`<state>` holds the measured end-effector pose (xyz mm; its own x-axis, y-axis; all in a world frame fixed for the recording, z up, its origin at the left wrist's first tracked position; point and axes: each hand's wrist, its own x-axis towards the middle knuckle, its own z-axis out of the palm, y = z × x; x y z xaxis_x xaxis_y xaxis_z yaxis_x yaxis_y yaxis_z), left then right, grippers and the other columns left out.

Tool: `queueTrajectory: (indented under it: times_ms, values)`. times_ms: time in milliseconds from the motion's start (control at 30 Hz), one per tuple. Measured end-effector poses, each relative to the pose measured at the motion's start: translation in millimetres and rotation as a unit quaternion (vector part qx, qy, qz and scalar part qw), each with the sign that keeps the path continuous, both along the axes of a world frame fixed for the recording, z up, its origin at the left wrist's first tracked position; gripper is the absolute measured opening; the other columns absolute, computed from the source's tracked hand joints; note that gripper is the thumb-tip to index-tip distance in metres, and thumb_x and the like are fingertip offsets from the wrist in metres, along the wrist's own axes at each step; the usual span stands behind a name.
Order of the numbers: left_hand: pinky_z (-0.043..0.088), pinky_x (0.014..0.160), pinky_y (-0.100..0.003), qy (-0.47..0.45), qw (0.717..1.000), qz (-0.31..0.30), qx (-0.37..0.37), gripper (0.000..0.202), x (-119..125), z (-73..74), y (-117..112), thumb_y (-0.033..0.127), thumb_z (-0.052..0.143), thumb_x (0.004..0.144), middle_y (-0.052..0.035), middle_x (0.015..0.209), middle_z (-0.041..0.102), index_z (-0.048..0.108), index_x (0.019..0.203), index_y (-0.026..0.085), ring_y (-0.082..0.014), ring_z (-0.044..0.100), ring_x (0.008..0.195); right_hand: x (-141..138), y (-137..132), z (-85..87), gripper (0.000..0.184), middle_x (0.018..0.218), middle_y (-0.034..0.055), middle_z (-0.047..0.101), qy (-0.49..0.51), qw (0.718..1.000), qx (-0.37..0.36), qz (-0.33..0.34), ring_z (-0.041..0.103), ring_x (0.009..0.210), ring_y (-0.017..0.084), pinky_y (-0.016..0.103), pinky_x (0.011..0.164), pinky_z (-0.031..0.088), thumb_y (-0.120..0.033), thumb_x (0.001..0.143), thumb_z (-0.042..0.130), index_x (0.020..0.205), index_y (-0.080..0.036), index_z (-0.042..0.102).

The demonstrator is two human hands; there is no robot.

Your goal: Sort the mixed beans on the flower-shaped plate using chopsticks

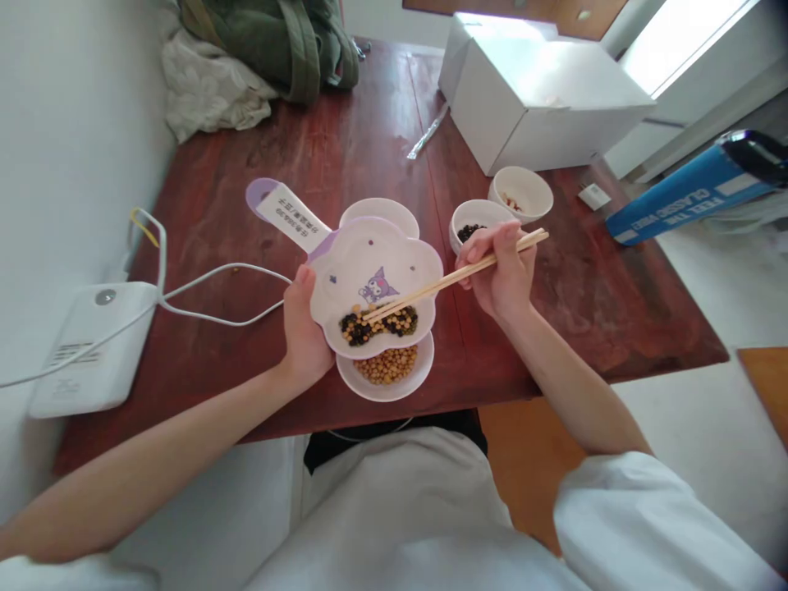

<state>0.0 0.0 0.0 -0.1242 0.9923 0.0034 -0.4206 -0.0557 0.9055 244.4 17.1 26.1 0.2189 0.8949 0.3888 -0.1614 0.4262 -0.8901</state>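
Red-brown wooden worktop [572, 328]. Mixed black and yellow beans [378, 322] lie in a flower-shaped dish [385, 263] gripped by the left hand [304, 328], over a round plate [387, 394] of yellow soybeans [387, 365]. Right-hand fingers [486, 246] pinch two chopsticks [424, 290], tips among the beans. Beyond: two small bowls [474, 211], one with black beans [469, 232].
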Motion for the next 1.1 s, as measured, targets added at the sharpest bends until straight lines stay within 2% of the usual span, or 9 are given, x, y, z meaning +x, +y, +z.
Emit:
queueTrajectory:
  times_ms: [67,200,300,400,600,733,867,967,1100]
  values:
    - [0.062,0.116,-0.046,-0.041,0.999,0.025,-0.009,0.047,4.4,7.1,-1.7,0.073,0.085,0.089,-0.0007,0.097,0.086,0.077,0.095,0.027,-0.0348,0.076,0.127,-1.7,-3.0,-3.1,0.069,0.056,-0.0004,0.063,-0.02,0.999,0.021,0.017,0.059,0.042,0.014,0.023,0.033,0.044,-0.083,0.097,0.081,0.061,-0.025,0.073]
    - [0.058,0.126,-0.048,-0.069,0.998,0.01,-0.007,0.042,7.9,13.3,-2.9,0.067,0.086,0.09,-0.0017,0.092,0.086,0.081,0.092,0.026,-0.0362,0.075,0.137,-5.1,-9.9,-8.6,0.053,0.073,0.0023,0.074,-0.064,0.995,0.059,0.051,0.071,0.059,0.017,0.026,0.047,0.056,-0.076,0.101,0.081,0.084,-0.026,0.085]
    - [0.053,0.133,-0.046,-0.06,0.998,0.03,0.013,0.04,8.9,15.2,-2.6,0.066,0.079,0.097,-0.0015,0.096,0.088,0.085,0.095,0.026,-0.0355,0.071,0.147,-7.2,-12.3,-10.3,0.04,0.088,0.0026,0.079,-0.056,0.995,0.024,0.085,0.075,0.068,0.018,0.027,0.052,0.061,-0.068,0.1,0.086,0.1,-0.028,0.086]
    - [0.052,0.135,-0.047,-0.051,0.998,0.032,0.028,0.041,10.6,20.2,-2.5,0.063,0.068,0.105,-0.0029,0.104,0.091,0.088,0.102,0.027,-0.0349,0.068,0.154,-8.5,-13.2,-9.6,0.035,0.085,0.0023,0.078,-0.052,0.987,-0.013,0.149,0.08,0.076,0.021,0.027,0.053,0.064,-0.064,0.103,0.082,0.105,-0.029,0.084]
    - [0.054,0.135,-0.052,-0.069,0.997,-0.018,0.02,0.045,11.4,29.8,-1.4,0.065,0.064,0.107,-0.0047,0.134,0.09,0.088,0.103,0.027,-0.038,0.061,0.162,-9.1,-14.9,-7.9,0.043,0.086,0.0042,0.082,-0.055,0.977,-0.062,0.198,0.082,0.079,0.024,0.028,0.056,0.067,-0.071,0.102,0.079,0.108,-0.028,0.085]
    - [0.054,0.135,-0.056,-0.073,0.996,-0.029,0.03,0.049,12.0,30.4,-0.6,0.069,0.064,0.108,-0.0072,0.143,0.087,0.088,0.112,0.025,-0.0405,0.061,0.163,-7.8,-15.2,-8.3,0.047,0.096,0.0053,0.085,-0.035,0.972,-0.092,0.212,0.084,0.081,0.024,0.028,0.06,0.07,-0.074,0.1,0.08,0.112,-0.029,0.086]
    - [0.052,0.137,-0.057,-0.078,0.995,-0.049,0.033,0.051,12.9,29.4,0.2,0.069,0.066,0.108,-0.0071,0.143,0.087,0.087,0.114,0.023,-0.0402,0.057,0.167,-6.9,-15.2,-4.9,0.051,0.108,0.0048,0.087,-0.015,0.971,-0.094,0.219,0.083,0.077,0.022,0.03,0.063,0.071,-0.072,0.1,0.079,0.126,-0.03,0.087]
    - [0.051,0.138,-0.057,-0.077,0.995,-0.054,0.033,0.053,11.8,29.6,1.6,0.071,0.07,0.105,-0.0084,0.141,0.088,0.087,0.115,0.021,-0.0411,0.057,0.166,-6.8,-14.4,-1.7,0.056,0.099,0.002,0.086,0.0,0.969,-0.1,0.226,0.079,0.074,0.019,0.025,0.062,0.067,-0.069,0.101,0.079,0.138,-0.028,0.084]
    - [0.052,0.136,-0.056,-0.062,0.995,-0.071,0.045,0.048,9.5,30.7,3.7,0.067,0.074,0.102,-0.0064,0.138,0.089,0.088,0.112,0.023,-0.0415,0.055,0.167,-5.8,-11.7,-1.3,0.055,0.086,-0.0021,0.083,0.028,0.966,-0.116,0.229,0.073,0.065,0.014,0.021,0.06,0.065,-0.067,0.101,0.081,0.139,-0.028,0.086]
